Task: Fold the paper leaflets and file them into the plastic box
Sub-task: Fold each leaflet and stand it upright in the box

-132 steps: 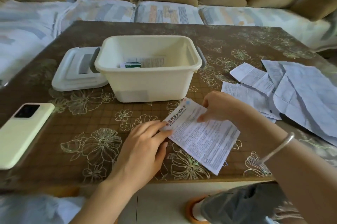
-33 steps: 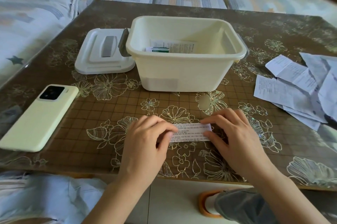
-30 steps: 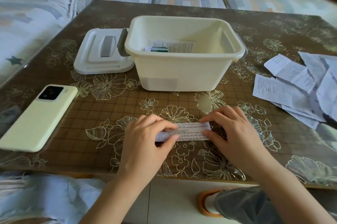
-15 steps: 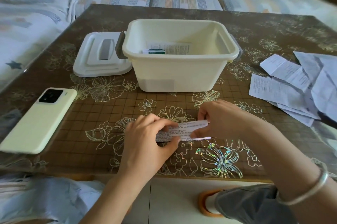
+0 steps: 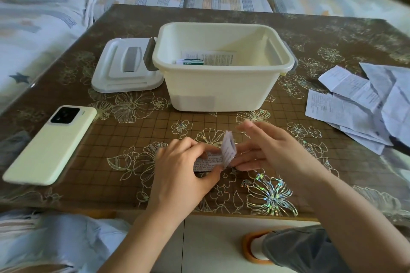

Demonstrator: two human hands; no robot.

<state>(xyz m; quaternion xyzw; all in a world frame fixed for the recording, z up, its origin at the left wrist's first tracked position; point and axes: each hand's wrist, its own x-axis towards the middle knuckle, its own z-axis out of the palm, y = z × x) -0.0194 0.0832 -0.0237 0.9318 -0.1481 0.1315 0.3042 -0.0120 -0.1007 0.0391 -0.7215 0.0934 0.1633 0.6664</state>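
A narrow folded leaflet strip (image 5: 211,160) lies on the table near its front edge. My left hand (image 5: 184,166) pinches the strip's left part between thumb and curled fingers. The strip's right end (image 5: 228,148) stands bent upward. My right hand (image 5: 266,148) has straight fingers against that raised end, pushing it toward the left. Behind the hands stands the cream plastic box (image 5: 221,86), open, with folded leaflets (image 5: 208,58) inside. A heap of unfolded leaflets (image 5: 359,104) lies at the right.
The box's white lid (image 5: 126,66) lies left of the box. A pale green phone (image 5: 51,144) lies face down at the front left. A sofa with cushions runs behind the table. A leg and an orange-rimmed slipper (image 5: 255,248) show below the table edge.
The leaflet went from a wide sheet to a narrow strip. In the last half second its right end has been lifted and bent up toward the left by my right hand.
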